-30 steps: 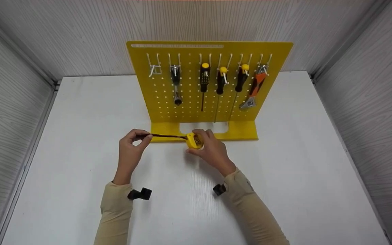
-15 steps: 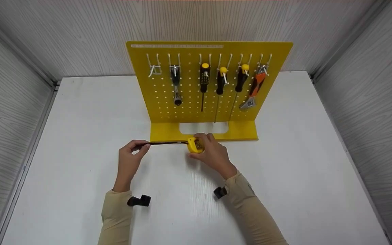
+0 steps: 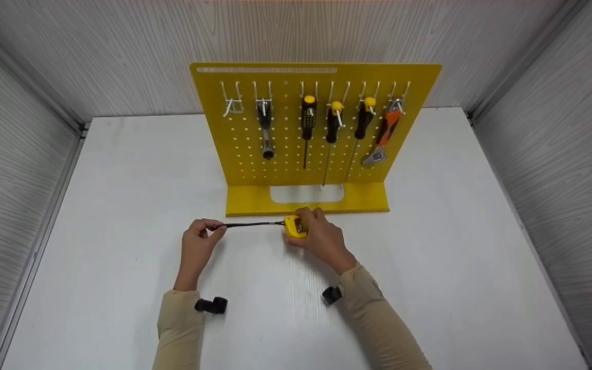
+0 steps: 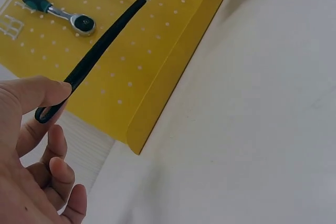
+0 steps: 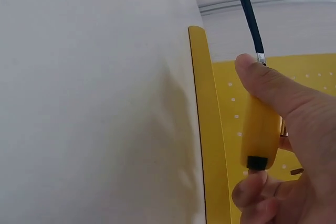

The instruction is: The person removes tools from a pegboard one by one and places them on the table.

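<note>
Pull evenly to hold the strap (image 4: 107, 40) straight, pinching its looped end in the left hand (image 3: 197, 252) and gripping the tape measure (image 5: 260, 129) in the right hand (image 3: 325, 240), over the worktop (image 3: 121, 231) near the pegboard (image 3: 285, 139).

The head view is looking forward and down from above the desk (image 3: 95, 231), taking in the whole pegboard (image 3: 281, 132). The wrist views are looking closely past the left hand (image 3: 198, 249) and right hand (image 3: 326, 239); both are sharing the strap (image 4: 105, 40) and part of the pegboard.
</note>
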`<action>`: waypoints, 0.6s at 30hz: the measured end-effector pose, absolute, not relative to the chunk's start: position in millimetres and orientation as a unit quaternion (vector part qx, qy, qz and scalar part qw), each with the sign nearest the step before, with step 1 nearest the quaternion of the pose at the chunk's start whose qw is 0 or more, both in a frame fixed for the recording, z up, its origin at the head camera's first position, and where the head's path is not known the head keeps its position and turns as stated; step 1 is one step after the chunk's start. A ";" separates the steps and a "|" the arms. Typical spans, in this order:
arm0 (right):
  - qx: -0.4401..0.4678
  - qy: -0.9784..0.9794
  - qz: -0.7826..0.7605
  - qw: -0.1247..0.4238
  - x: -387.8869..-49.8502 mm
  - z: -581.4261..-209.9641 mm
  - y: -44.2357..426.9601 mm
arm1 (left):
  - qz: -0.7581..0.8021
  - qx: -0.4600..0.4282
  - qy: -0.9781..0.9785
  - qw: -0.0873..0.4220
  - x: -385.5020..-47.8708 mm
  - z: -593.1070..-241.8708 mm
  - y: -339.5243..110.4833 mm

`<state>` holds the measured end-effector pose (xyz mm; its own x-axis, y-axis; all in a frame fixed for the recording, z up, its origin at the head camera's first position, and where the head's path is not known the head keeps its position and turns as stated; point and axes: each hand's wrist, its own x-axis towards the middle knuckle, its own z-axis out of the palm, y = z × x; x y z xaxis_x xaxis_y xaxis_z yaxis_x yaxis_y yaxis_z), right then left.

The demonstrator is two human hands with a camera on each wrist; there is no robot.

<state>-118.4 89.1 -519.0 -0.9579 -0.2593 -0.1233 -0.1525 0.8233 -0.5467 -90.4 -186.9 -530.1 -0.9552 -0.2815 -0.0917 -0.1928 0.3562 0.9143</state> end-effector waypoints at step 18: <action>-0.079 0.949 -0.284 0.111 -116.5 -535.6 79.7 | -0.517 0.171 -0.839 0.012 -97.2 -557.2 -189.4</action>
<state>-116.5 79.7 -535.6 -0.9629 -0.2136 -0.1651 -0.0875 0.8256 -0.5574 -97.2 -189.4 -557.2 -0.9411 -0.2999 -0.1560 -0.2741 0.4072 0.8712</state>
